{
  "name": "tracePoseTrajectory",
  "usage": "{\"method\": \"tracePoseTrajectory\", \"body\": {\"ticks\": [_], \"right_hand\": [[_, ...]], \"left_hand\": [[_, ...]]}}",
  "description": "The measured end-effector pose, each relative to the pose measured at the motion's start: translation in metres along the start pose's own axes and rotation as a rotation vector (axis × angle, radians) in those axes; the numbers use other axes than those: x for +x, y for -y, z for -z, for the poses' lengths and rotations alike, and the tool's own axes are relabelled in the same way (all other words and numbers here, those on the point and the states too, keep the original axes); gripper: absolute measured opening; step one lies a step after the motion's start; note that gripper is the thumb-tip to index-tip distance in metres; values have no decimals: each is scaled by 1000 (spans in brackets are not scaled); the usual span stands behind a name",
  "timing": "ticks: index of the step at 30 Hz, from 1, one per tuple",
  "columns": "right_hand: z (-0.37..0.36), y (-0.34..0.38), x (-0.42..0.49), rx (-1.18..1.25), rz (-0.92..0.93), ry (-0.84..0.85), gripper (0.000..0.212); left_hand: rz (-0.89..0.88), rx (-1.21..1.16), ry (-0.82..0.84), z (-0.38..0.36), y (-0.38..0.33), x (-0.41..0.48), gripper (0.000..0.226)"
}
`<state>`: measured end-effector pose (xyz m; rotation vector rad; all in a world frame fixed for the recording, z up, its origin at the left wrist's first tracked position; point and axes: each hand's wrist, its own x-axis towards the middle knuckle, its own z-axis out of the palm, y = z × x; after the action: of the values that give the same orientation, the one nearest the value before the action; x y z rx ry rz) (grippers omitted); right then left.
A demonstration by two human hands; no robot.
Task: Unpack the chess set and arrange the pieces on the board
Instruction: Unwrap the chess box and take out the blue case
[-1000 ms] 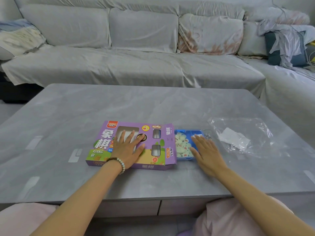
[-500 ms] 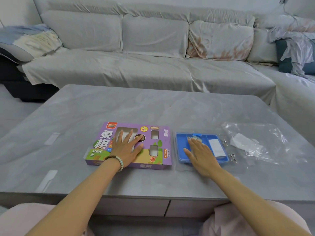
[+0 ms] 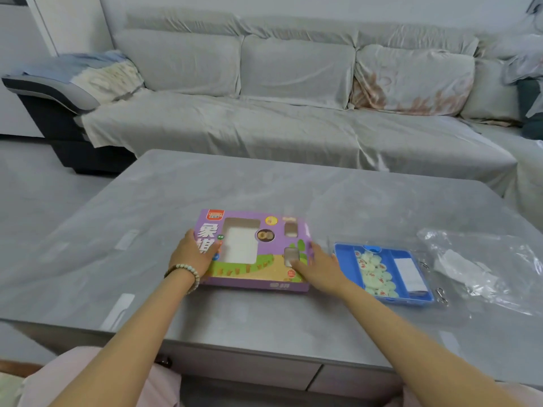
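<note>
Both hands clamp the flat purple cardboard box (image 3: 264, 274) with cut-out windows, one hand at each short end. The left hand (image 3: 189, 257) grips the box's left edge. Its thumb lies over the printed top face, and its other fingers curl round the side, mostly out of sight. A pale bead bracelet (image 3: 188, 274) sits on that wrist, just behind the grip. The right hand (image 3: 320, 268) holds the opposite edge near the front corner. One digit presses on the top face beside a small window, and the rest run along the side wall; motion blur hides the finer finger detail. Between the two grips the box spans level on the grey stone-look table (image 3: 264, 183), and I cannot tell whether it is lifted off the surface.

Just outside the right-hand grip, apart from the box, lies the shallow blue plastic tray (image 3: 345, 259). Its middle compartment is heaped with round pale-green chess pieces (image 3: 376, 274) marked in red. The compartment farthest from the hand holds a white paper slip (image 3: 408, 273). Beyond the tray, farther from the right hand, a crumpled clear plastic bag (image 3: 482, 265) lies on the table. Ahead of both hands, past the table's far edge, stands a grey cloth-covered sofa (image 3: 293, 127).
</note>
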<state>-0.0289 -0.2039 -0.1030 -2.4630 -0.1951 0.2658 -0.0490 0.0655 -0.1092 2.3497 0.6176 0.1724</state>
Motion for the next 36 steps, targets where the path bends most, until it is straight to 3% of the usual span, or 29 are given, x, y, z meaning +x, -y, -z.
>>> {"method": "tracePoseTrajectory", "body": {"ticks": [3,7,13,20,24,26,28,31,36], "right_hand": [[28,4,12,550,-24,-83,64],[78,-8,40,891,-78,-100,42],[141,-56,52,910,-125,-148,38],[209,-151,97,956,-225,-413,45],[237,-204,122,618,-322,-514,52],[234,-221,125,403,-289,-561,52],[222,-229,128,123,-181,-490,44],[201,-243,136,-271,-106,-245,50],[217,-279,155,-457,-213,-161,47]], "left_hand": [[-156,-178,-23,7,-24,4,48],[-169,-517,-6,1,-80,10,48],[-66,-770,-27,-45,-152,29,40],[-144,-705,271,-140,-243,46,40],[-279,-604,386,-190,-283,50,31],[-311,-387,365,-216,-290,47,38],[-272,-202,324,-242,-286,44,40],[-290,-217,415,-278,-283,43,30],[-334,-291,516,-302,-308,50,40]]}}
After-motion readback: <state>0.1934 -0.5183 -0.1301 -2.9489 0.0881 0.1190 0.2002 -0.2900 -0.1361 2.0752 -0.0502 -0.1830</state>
